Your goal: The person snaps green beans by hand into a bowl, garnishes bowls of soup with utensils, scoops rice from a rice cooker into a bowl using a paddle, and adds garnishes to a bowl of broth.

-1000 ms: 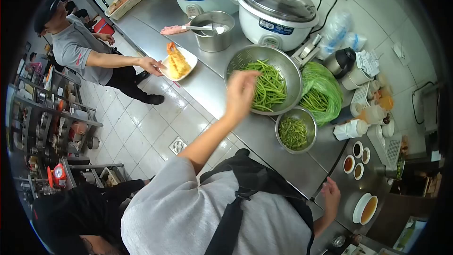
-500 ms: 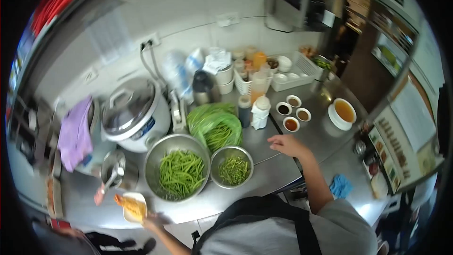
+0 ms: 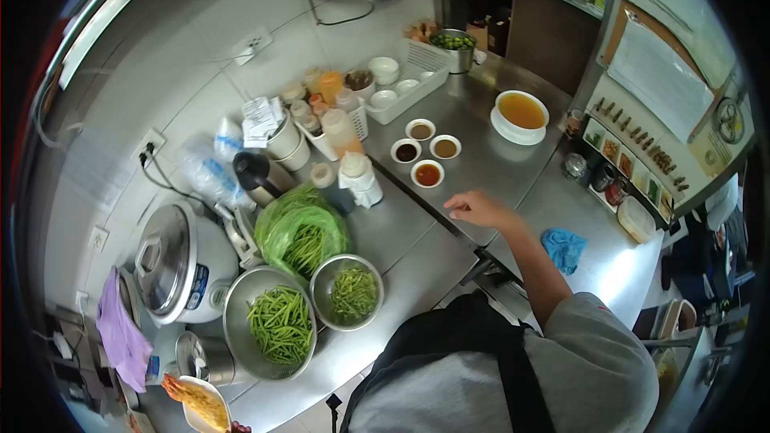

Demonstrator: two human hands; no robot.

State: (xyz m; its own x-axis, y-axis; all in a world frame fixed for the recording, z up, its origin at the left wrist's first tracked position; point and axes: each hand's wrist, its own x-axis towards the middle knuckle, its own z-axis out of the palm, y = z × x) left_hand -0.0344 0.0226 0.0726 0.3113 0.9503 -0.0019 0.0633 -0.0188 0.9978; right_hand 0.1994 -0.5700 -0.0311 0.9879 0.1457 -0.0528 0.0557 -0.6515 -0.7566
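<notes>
At the bottom left edge, a few fingertips of my left hand (image 3: 239,427) show at the rim of a white dish (image 3: 192,418) holding battered fried shrimp (image 3: 198,402); the rest of that hand is out of frame. My right hand (image 3: 480,210) hovers over the steel counter with nothing in it, its fingers loosely bent and apart. It is just below the small cup of red sauce (image 3: 427,174). Three other sauce cups (image 3: 419,130) stand beyond. A white bowl of orange-brown soup (image 3: 521,112) is further back on the right.
Green beans fill a colander (image 3: 241,353), a green bag (image 3: 273,228) and a steel bowl (image 3: 371,317). A rice cooker (image 3: 164,265) and steel pot (image 3: 216,357) stand left. Bottles (image 3: 341,132) and a white basket (image 3: 401,104) line the wall. A blue cloth (image 3: 564,250) lies right.
The view has swung right, away from the co-worker who held the shrimp dish. My left hand has left the colander and taken the dish. My right hand has come over the counter by the sauces.
</notes>
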